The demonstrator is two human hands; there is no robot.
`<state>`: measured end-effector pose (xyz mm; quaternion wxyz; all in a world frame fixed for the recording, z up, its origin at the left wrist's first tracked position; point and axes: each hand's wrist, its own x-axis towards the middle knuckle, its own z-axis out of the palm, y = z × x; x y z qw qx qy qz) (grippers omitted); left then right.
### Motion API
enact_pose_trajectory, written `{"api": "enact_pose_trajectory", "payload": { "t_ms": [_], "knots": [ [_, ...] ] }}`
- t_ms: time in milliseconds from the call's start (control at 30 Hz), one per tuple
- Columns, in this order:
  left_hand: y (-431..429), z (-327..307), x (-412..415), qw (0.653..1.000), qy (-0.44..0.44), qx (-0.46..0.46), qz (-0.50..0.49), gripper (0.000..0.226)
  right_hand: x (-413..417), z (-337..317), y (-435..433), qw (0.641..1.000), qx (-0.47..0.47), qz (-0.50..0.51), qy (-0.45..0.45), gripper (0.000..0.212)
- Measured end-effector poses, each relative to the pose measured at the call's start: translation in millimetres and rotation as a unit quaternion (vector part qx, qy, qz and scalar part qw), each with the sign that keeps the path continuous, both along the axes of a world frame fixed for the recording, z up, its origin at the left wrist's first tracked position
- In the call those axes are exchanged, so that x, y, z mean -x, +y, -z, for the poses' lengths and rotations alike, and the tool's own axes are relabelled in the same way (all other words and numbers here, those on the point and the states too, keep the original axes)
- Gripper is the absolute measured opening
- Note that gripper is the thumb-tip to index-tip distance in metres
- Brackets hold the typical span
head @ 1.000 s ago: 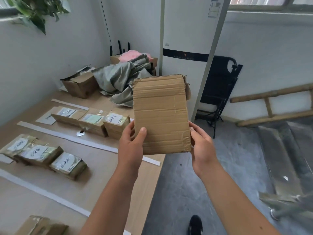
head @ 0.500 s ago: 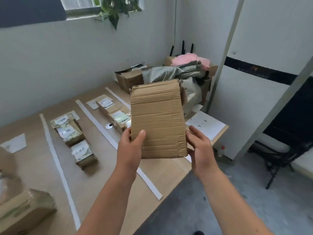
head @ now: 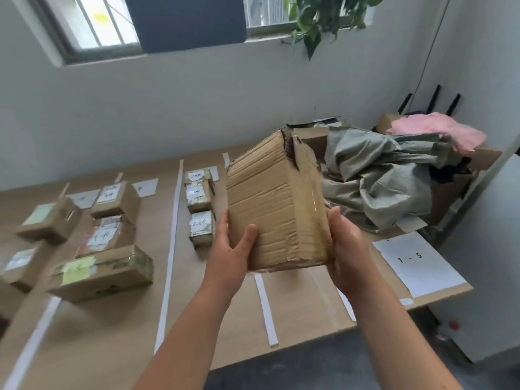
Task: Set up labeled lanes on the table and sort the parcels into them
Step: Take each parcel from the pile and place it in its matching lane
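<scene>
Here, cardboard parcel (head: 277,204) gripped above table (head: 118,327), left hand (head: 229,250), right hand (head: 344,246), fingers curled round it.

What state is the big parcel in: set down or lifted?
Lifted: the parcel is gripped by left hand and right hand above the table.

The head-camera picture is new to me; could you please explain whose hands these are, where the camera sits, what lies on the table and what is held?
No machine here: the grips are a person's bare hands. The camera sits on that person's head, looking forward and down. The left hand and right hand hold a worn cardboard box above the table. White strips divide the table into lanes; labelled parcels lie in them. A sheet marked "1 - 5" lies at the right edge, near a heap of grey bags.
</scene>
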<state>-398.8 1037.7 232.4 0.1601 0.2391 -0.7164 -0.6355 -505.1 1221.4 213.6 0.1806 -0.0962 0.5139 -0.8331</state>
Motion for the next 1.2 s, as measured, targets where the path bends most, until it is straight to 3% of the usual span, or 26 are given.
{"api": "enact_pose_trajectory", "payload": {
  "t_ms": [67, 167, 200, 300, 433, 533, 600, 700, 767, 867, 933, 1000, 1100, 1200],
  "knots": [
    [-10, -3, -7, 1.0, 0.024, -0.009, -0.006, 0.076, -1, -7, -14, 0.999, 0.034, -0.01, -0.027, 0.065],
    [-25, -3, -16, 0.996, 0.078, -0.039, -0.012, 0.053, -1, -13, -35, 0.998, 0.044, -0.007, -0.036, 0.034],
    [-30, -4, -19, 0.995, 0.085, -0.047, -0.008, 0.047, -4, -15, -43, 0.998, 0.042, -0.017, -0.036, 0.035],
    [-46, -5, -29, 0.993, 0.092, -0.075, -0.017, 0.036, -15, -15, -69, 0.998, -0.016, -0.051, -0.033, 0.082],
    [-64, -8, -45, 0.98, 0.131, -0.151, 0.009, 0.092, -26, -9, -95, 0.99, -0.068, -0.124, -0.015, 0.091],
    [-85, -6, -55, 0.97, 0.156, -0.176, 0.066, 0.106, -33, -13, -103, 0.99, -0.059, -0.118, -0.045, 0.12],
    [-105, -5, -63, 0.965, 0.151, -0.2, 0.081, 0.1, -37, -15, -109, 0.994, -0.068, -0.085, -0.026, 0.126],
    [-126, -8, -71, 0.969, 0.117, -0.202, 0.077, 0.062, -43, -19, -121, 0.998, -0.05, -0.038, -0.016, 0.133],
    [-134, -10, -71, 0.976, 0.097, -0.181, 0.072, 0.05, -44, -21, -125, 1.0, -0.024, -0.003, -0.019, 0.115],
    [-143, -18, -75, 0.976, 0.127, -0.169, 0.046, 0.041, -50, -30, -130, 0.999, 0.017, 0.007, -0.026, 0.05],
    [-151, -20, -78, 0.984, 0.128, -0.117, 0.027, 0.041, -55, -33, -131, 0.999, 0.024, 0.001, -0.038, 0.026],
    [-155, -23, -81, 0.992, 0.117, -0.055, 0.0, 0.038, -61, -37, -132, 0.999, 0.037, -0.006, -0.039, 0.022],
    [-156, -26, -85, 0.994, 0.107, 0.001, -0.004, 0.03, -68, -42, -135, 0.999, 0.031, -0.03, -0.005, 0.035],
    [-154, -26, -91, 0.994, 0.105, 0.01, 0.035, 0.061, -72, -40, -140, 0.998, 0.008, -0.065, 0.003, 0.042]
  ]
}}
